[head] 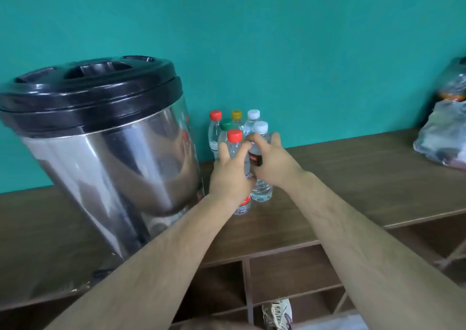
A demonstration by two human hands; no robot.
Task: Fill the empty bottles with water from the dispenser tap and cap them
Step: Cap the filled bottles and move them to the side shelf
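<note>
Left grip [230,176] clamps the red-capped bottle [235,138] mid-body. Right grip [273,163] clamps the white-capped bottle [262,191] just beside it. Both bottles are upright near the back edge of the worktop [353,178].

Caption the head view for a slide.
Left hand grips front red-capped bottle, right hand front white-capped bottle, beside steel dispenser.

On the counter [353,178], the dispenser [108,153] stands left of the left hand [230,176], bottles [253,119] at and behind it, bags [443,140] well right of the right hand [273,163].

Beside the steel dispenser [113,153], the left hand [230,178] grips a red-capped bottle [235,142] and the right hand [274,164] a white-capped bottle [262,191].
</note>
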